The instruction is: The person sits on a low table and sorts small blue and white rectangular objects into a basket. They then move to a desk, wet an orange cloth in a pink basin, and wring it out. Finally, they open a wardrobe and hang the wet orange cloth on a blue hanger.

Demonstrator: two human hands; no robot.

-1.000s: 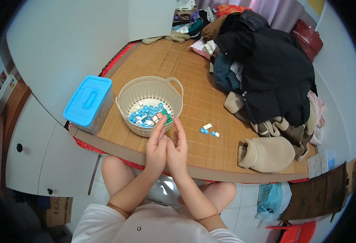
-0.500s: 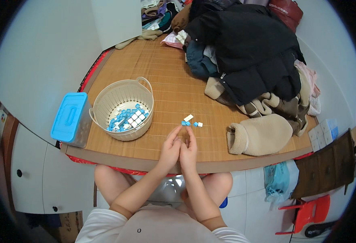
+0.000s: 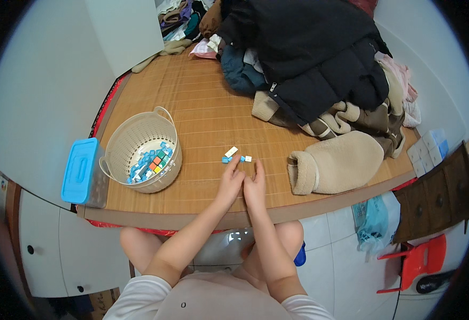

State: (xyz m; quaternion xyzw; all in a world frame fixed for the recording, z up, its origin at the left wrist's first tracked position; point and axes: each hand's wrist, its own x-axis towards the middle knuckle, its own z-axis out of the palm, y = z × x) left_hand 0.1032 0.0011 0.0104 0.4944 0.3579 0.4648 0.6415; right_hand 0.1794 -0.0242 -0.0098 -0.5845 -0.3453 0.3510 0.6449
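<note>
Tiles [image 3: 231, 152] lay right of the basket [image 3: 129, 136], seemingly for easy reach by your empty, outstretched left hand [image 3: 230, 186] and right hand [image 3: 255, 190].

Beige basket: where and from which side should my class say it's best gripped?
Probably by its two loop handles, from above: left hand on the left loop, right hand on the far right one. They stick out from opposite sides of the basket, which stands upright with small blocks inside, so lifting level seems best.

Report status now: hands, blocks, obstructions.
Left hand, right hand close together. Blue and white blocks just ahead. Basket off left, not in the way.
</note>
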